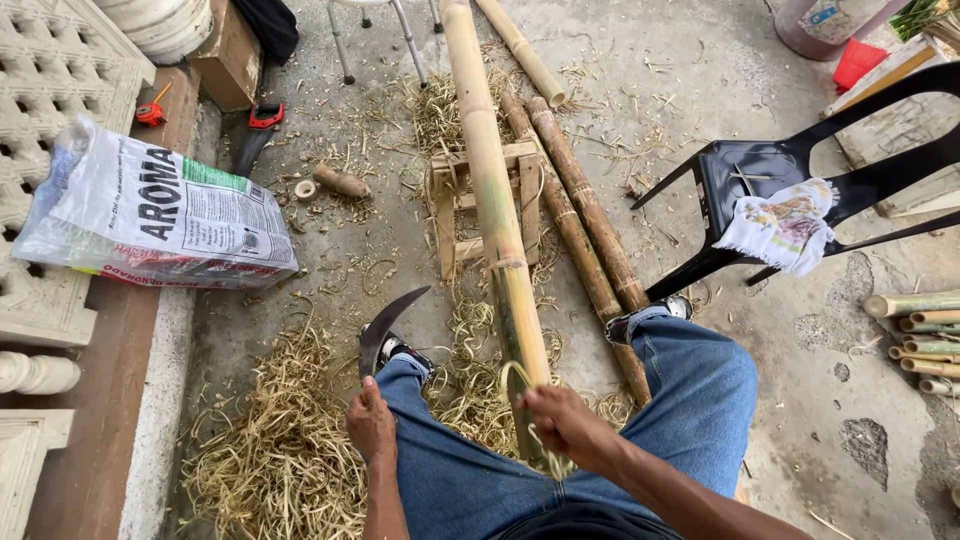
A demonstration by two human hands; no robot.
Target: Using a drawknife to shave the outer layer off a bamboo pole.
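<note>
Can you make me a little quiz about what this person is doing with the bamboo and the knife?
1. True or false: the left hand holds a curved blade.
2. What does the long bamboo pole rest on? A) the black chair B) a small wooden stand C) the printed sack
3. Fill in: the right hand grips a thin ____ peeled off the pole.

Key: 1 true; 2 B; 3 strip.
</note>
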